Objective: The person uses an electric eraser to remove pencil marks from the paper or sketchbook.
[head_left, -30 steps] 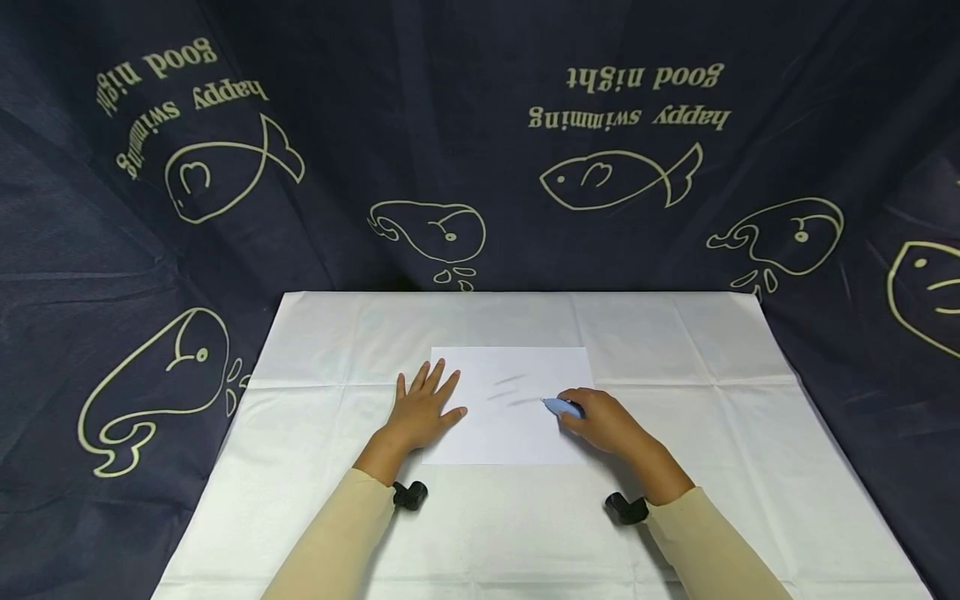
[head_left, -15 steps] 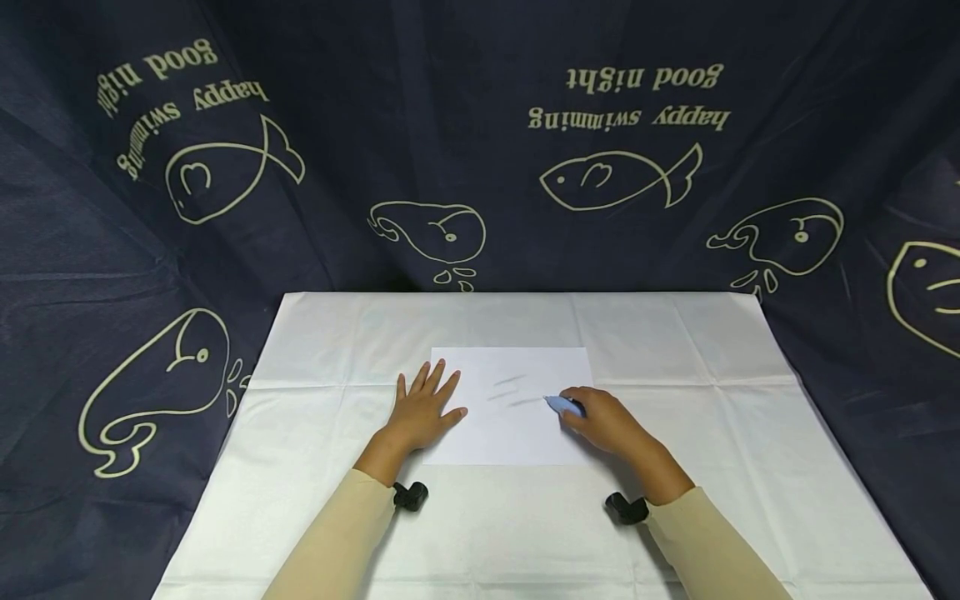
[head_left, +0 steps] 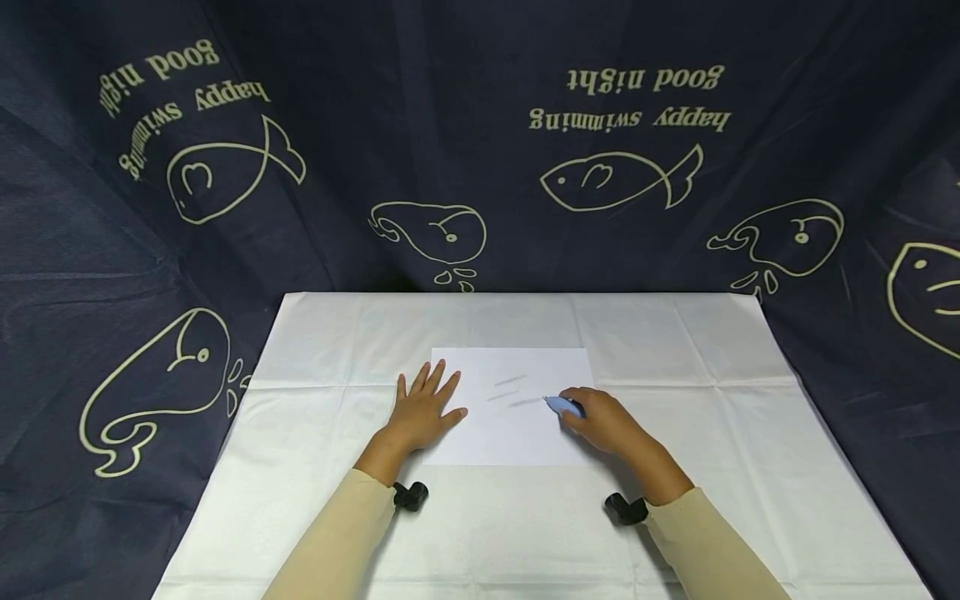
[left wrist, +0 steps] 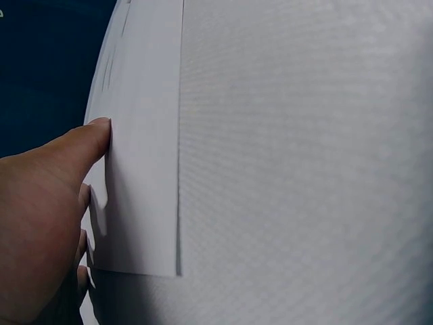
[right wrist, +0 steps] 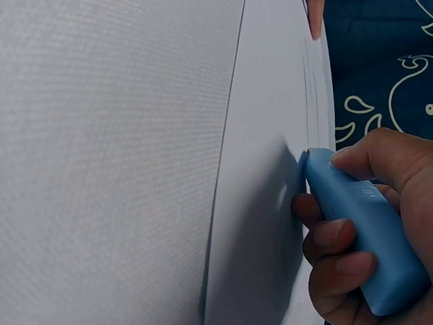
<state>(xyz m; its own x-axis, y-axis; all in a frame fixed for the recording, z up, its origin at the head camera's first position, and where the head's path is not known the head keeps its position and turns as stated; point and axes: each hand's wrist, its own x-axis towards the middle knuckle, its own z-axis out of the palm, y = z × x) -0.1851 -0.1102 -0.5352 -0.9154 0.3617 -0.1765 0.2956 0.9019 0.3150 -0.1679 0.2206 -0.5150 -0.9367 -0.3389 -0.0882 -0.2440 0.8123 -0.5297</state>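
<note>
A white sheet of paper (head_left: 517,433) lies on the white tablecloth (head_left: 675,350), with faint grey pencil streaks (head_left: 510,390) near its middle. My left hand (head_left: 423,412) lies flat with spread fingers on the sheet's left edge; the left wrist view shows the thumb (left wrist: 81,145) pressing the paper (left wrist: 145,135). My right hand (head_left: 607,421) grips a light blue eraser (head_left: 561,406), its tip touching the paper (right wrist: 270,135) by the streaks. The right wrist view shows fingers curled round the blue eraser (right wrist: 362,237).
A dark blue curtain (head_left: 480,150) printed with fish and whales hangs behind and at both sides of the table. Black wrist cameras (head_left: 410,495) sit on both cream sleeves. The tablecloth's edges fall off at left and right.
</note>
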